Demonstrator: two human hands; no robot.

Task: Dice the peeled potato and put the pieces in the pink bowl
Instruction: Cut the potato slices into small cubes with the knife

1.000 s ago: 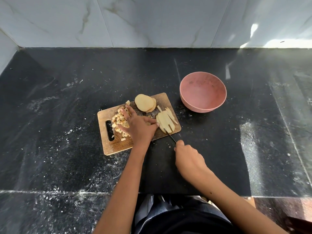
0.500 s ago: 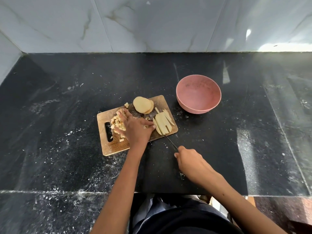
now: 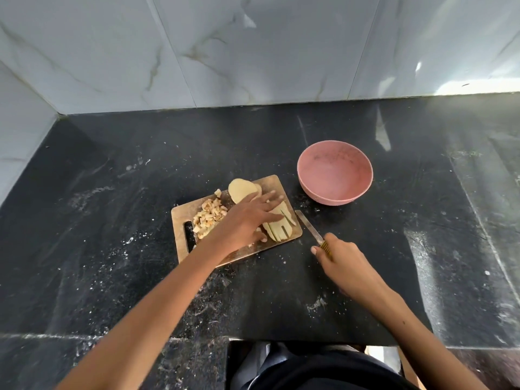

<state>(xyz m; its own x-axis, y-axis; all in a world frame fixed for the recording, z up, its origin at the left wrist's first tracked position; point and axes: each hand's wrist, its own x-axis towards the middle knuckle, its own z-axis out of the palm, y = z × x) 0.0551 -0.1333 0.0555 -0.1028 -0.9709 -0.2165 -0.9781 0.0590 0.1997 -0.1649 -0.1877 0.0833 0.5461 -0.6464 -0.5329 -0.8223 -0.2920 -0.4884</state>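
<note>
Wooden cutting board (image 3: pixel 180 218), on black counter (image 3: pixel 84 249): diced potato pile (image 3: pixel 209 216) left; round slices (image 3: pixel 242 190) at far edge; potato strips (image 3: pixel 278 225) right. Left hand (image 3: pixel 243 220), fingers extended flat over strips. Knife (image 3: pixel 309 228), gripped by right hand (image 3: pixel 344 266). Pink bowl (image 3: pixel 334 173), right. No legible writing.

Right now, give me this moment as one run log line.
left hand: flat on potato strips | right hand: holds knife beside cutting board | diced pile on board | pink bowl: empty
</note>
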